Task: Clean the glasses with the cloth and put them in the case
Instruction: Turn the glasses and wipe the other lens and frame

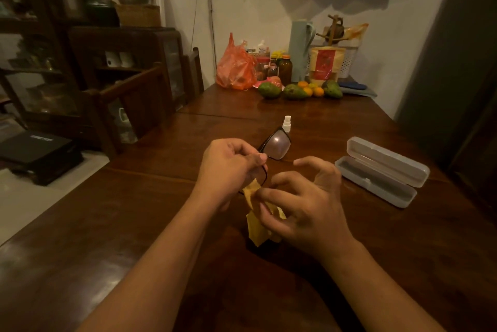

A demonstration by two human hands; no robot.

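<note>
Case (382, 173) lies open on the wooden bench (134, 210), to my right, apart from the glasses (277, 144). Left grip (228, 167) pinches the frame, held above the bench. Right grip (304, 208) pinches the cloth (258, 226) at the near lens, other fingers spread. Spray bottle (287, 124) stands behind.

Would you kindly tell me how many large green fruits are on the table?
3 green fruits, at the far end of the table: one by the orange plastic bag, one in the middle, one rightmost. More may be hidden.
</note>
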